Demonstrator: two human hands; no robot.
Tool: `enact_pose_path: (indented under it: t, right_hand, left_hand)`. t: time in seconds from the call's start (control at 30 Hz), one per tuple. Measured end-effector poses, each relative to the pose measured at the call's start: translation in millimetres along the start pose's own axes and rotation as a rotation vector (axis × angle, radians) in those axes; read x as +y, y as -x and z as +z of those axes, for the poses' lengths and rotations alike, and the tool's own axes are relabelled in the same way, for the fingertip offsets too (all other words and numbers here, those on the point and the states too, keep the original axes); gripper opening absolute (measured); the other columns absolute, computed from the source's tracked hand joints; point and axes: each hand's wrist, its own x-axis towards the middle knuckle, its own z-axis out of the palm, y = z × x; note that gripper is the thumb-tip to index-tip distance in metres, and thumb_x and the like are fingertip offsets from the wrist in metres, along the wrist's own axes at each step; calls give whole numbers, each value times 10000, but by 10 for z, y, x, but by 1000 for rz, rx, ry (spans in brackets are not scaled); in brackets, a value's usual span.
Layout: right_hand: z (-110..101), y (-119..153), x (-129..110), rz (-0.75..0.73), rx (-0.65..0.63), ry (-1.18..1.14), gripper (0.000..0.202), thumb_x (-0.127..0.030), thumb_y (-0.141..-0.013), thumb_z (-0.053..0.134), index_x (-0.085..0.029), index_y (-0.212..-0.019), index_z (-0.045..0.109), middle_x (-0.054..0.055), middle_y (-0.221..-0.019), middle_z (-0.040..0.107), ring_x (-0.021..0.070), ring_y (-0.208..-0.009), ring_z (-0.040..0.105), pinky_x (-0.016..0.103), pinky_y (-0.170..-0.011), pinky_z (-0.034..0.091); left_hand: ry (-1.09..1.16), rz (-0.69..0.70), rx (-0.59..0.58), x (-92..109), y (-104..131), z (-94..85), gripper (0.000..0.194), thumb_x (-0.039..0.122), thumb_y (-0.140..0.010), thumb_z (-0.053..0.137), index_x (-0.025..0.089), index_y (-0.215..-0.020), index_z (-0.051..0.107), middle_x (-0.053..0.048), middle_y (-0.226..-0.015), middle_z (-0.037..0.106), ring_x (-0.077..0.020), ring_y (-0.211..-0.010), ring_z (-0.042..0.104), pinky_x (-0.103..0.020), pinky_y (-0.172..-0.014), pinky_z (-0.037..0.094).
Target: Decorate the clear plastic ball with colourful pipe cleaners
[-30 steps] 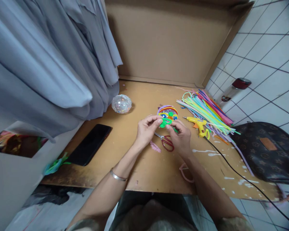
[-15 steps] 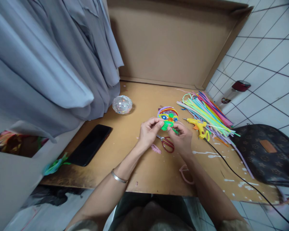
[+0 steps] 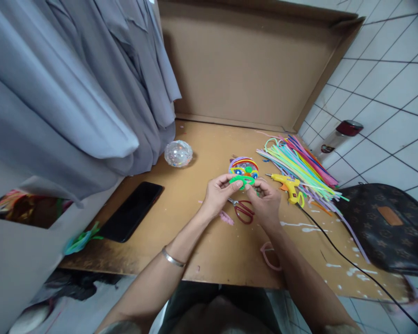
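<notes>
Between my two hands is a green pipe cleaner (image 3: 237, 180), bent into a flat looped shape. My left hand (image 3: 220, 192) pinches its left side between thumb and fingers. On its right side, my right hand (image 3: 265, 200) grips it the same way. Just beyond my fingertips sits a clear ball decorated as a face (image 3: 244, 164), with purple, red and yellow bands and blue eyes; its lower part is hidden. Under my hands lie red-handled scissors (image 3: 244, 212) and a small pink fuzzy piece (image 3: 226, 218).
A yellow glue gun (image 3: 288, 185) with a black cord lies right, before a pile of coloured pipe cleaners (image 3: 299, 162). A clear ball (image 3: 178, 154) and a black phone (image 3: 131, 212) are left. A dark patterned bag (image 3: 386, 227) stands far right; a pink loop (image 3: 270, 256) lies near the front edge.
The green pipe cleaner has turned between my fingers, so its open loop shows more. Both hands keep hold of it. The whole view has shifted slightly.
</notes>
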Motion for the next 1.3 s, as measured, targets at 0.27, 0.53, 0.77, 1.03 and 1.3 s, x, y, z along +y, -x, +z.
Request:
enact_pose_path:
  t: [0.27, 0.53, 0.77, 1.03, 1.3]
  right_hand:
    - [-4, 21, -42, 12, -16, 28, 148, -276, -789, 635, -198, -663, 628, -19, -660, 577, 117, -611, 509, 245, -563, 405]
    - [7, 9, -79, 39, -12, 16, 178, -282, -770, 641, -193, -619, 609, -28, -620, 553, 110, -586, 495, 238, -549, 397]
    - [2, 1, -94, 25, -22, 17, 185, -286, -779, 646, -194, -620, 627, -26, -618, 568, 112, -587, 505, 236, -560, 419]
    - [-8, 17, -72, 39, -36, 22, 175, -300, -796, 646, -196, -655, 652, -16, -653, 594, 125, -627, 537, 248, -591, 438]
    - [-7, 5, -72, -5, -28, 34, 164, -289, -788, 656, -197, -652, 648, -16, -656, 607, 122, -621, 536, 253, -597, 444]
  left_hand:
    - [27, 29, 65, -45, -25, -20, 401, 477, -547, 889, 145, -715, 741, 2, -641, 679, -82, -600, 568, -208, -624, 485]
    - [22, 23, 66, -61, -45, -32, 369, 439, -576, 880, 149, -772, 763, -10, -657, 689, -97, -598, 570, -238, -638, 492]
    - [35, 49, 61, -50, -51, -22, 401, 407, -597, 877, 182, -917, 788, -40, -825, 754, -114, -681, 628, -242, -681, 531]
    - [25, 86, 83, -83, -68, -40, 353, 399, -591, 881, 189, -862, 800, -32, -757, 742, -101, -629, 595, -233, -644, 519]
    - [70, 52, 94, -118, -90, -50, 357, 416, -582, 881, 174, -826, 786, -21, -730, 726, -92, -617, 595, -220, -640, 508]
